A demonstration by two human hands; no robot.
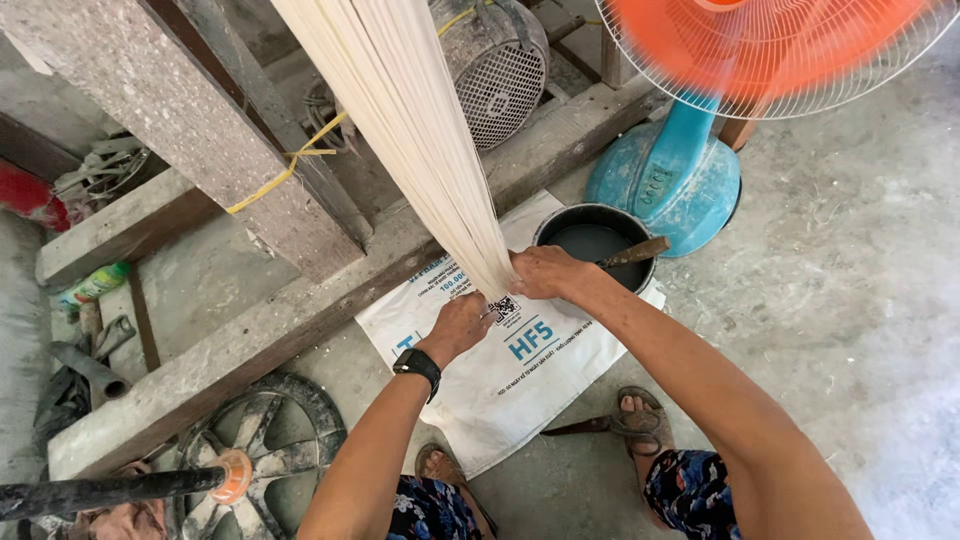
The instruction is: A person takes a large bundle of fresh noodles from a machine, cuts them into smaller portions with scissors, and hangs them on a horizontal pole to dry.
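Note:
A long sheet of pale cream noodle strands (410, 120) hangs down from above the frame and narrows to a bundle. My left hand (458, 325), with a black watch on its wrist, grips the bundle's lower end from below. My right hand (543, 272) closes on the same end from the right. Both hands meet just above a white printed sack (520, 375) spread on the floor.
A dark round pot (592, 240) with a stick in it sits by my right hand. A blue-based fan (680, 170) with an orange blade spins at upper right. Concrete beams (250, 330), a motor (495, 70) and a wheel (260, 460) lie left. My sandalled feet stand below.

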